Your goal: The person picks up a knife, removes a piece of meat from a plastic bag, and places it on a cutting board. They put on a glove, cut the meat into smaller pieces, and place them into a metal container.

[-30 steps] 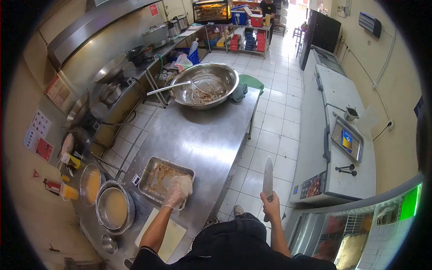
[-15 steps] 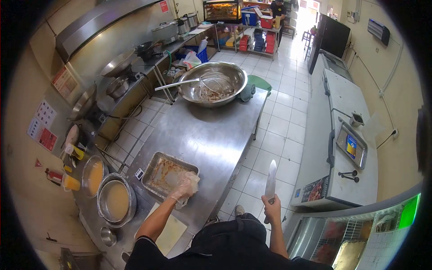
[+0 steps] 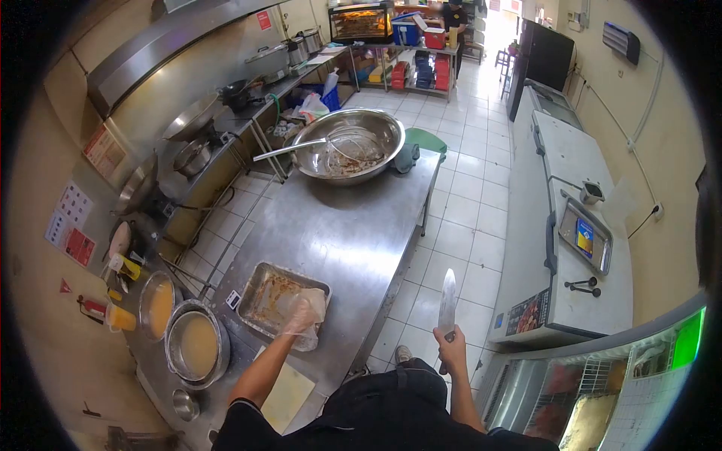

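Observed: the knife is held out to the person's right, beyond the worktop's edge and above the floor. Its long axis runs fore and aft, the tip directed away from the body and the handle towards it. The metal tray sits on the near part of the worktop, long axis roughly crosswise; brown residue marks its base.

The right hand has its grip closed around the knife handle. The left hand, in a clear plastic glove, is at the tray's right end; from where I stand, I cannot tell how far open its grip is or whether it has hold of anything.

A pale cutting board lies just on the near side of the tray, with a small device beside its left end. Farther along the worktop, a large metal bowl stands with a whisk resting in it, handle over the rim to the left.

Along the right wall stands a white chest freezer. White tiles cover the floor. At the far end are a lit display case and another person in dark clothing.
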The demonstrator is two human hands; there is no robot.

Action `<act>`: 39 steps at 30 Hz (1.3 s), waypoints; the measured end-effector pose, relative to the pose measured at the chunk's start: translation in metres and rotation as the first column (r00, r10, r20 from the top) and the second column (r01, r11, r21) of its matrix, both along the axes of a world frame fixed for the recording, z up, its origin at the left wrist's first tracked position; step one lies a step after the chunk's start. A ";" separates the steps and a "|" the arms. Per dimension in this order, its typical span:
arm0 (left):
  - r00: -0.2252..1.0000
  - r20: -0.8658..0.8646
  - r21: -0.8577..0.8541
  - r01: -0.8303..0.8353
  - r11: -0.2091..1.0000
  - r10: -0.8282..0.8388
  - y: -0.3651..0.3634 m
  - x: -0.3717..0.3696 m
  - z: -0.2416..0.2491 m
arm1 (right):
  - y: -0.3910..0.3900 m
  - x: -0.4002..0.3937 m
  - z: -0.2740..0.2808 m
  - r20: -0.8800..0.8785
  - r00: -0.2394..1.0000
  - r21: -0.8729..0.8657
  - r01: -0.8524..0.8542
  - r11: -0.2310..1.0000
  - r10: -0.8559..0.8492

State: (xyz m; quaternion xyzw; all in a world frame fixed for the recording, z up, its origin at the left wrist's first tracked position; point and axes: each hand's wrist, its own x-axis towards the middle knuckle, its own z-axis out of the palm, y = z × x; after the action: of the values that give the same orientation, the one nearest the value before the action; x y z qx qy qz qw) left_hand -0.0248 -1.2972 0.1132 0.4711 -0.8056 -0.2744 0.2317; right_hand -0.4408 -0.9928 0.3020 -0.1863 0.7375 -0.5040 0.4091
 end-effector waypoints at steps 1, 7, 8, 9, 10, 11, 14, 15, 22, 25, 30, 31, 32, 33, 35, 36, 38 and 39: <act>0.978 0.211 -0.001 -0.001 1.000 0.001 0.002 -0.007 0.023 | 0.002 0.001 0.001 0.007 1.000 0.010 0.001 1.000 -0.001; 0.732 0.680 0.001 -0.045 0.999 0.032 0.029 -0.050 0.144 | 0.010 -0.007 -0.025 -0.059 0.998 -0.085 0.032 0.996 -0.037; 0.738 0.675 0.023 -0.038 0.999 0.012 0.041 -0.070 0.185 | 0.014 -0.008 -0.029 -0.049 0.998 -0.073 0.043 0.996 -0.047; 0.744 0.668 0.045 -0.034 0.998 -0.005 0.047 -0.081 0.204 | 0.015 -0.010 -0.029 -0.040 0.998 -0.061 0.052 0.997 -0.055; 0.721 0.692 0.043 -0.012 0.999 -0.021 0.046 -0.083 0.204 | 0.015 -0.011 -0.028 -0.033 0.997 -0.051 0.061 0.997 -0.063; 0.699 0.714 0.041 0.010 0.999 -0.037 0.043 -0.085 0.203 | 0.016 -0.013 -0.026 -0.026 0.997 -0.047 0.066 0.997 -0.068; 0.731 0.683 -0.043 0.021 0.999 0.014 0.020 -0.051 0.105 | 0.018 -0.015 -0.014 -0.027 0.997 -0.037 0.077 0.996 -0.078; 0.742 0.671 -0.055 0.035 0.998 0.011 0.021 -0.050 0.102 | 0.018 -0.016 -0.018 -0.042 0.996 -0.038 0.077 0.996 -0.079; 0.824 0.557 -0.106 0.192 0.976 -0.102 0.045 -0.063 0.152 | 0.014 -0.017 -0.014 0.001 0.997 0.022 0.071 0.997 -0.071; 0.782 0.589 -0.009 0.259 0.966 -0.204 0.042 -0.073 0.172 | 0.011 -0.015 -0.009 0.023 0.999 -0.003 0.045 0.999 -0.045; 0.764 0.634 0.008 0.145 0.989 -0.117 0.045 -0.081 0.176 | 0.008 -0.012 -0.005 0.026 0.998 -0.004 0.051 0.999 -0.051; 0.758 0.641 0.012 0.145 0.989 -0.119 0.045 -0.084 0.181 | 0.008 -0.011 -0.004 0.036 0.997 -0.004 0.062 0.998 -0.062; 0.751 0.649 0.018 0.146 0.989 -0.123 0.047 -0.087 0.187 | 0.008 -0.011 -0.005 0.031 0.998 -0.009 0.064 0.998 -0.063; 0.743 0.656 0.025 0.148 0.989 -0.127 0.049 -0.089 0.192 | 0.010 -0.011 -0.005 0.025 0.998 -0.011 0.065 0.998 -0.065; 0.741 0.662 -0.008 0.157 0.988 -0.113 0.044 -0.088 0.185 | 0.012 -0.012 -0.013 -0.007 0.997 -0.023 0.072 0.997 -0.072; 0.740 0.665 -0.024 0.159 0.987 -0.104 0.041 -0.086 0.180 | 0.013 -0.012 -0.017 -0.032 0.996 -0.031 0.077 0.997 -0.078; 0.760 0.646 0.029 0.078 0.996 -0.079 0.038 -0.083 0.169 | 0.019 -0.012 -0.025 -0.031 0.997 -0.017 0.075 0.997 -0.076; 0.769 0.636 0.054 0.037 0.998 -0.063 0.036 -0.082 0.163 | 0.019 -0.011 -0.016 -0.007 0.997 0.002 0.072 0.997 -0.072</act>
State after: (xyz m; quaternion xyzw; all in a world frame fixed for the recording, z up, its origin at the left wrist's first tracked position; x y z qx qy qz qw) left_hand -0.1064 -1.2614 0.2766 0.5190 -0.8433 -0.1202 -0.0713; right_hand -0.4519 -0.9733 0.2862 -0.1612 0.7457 -0.5170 0.3882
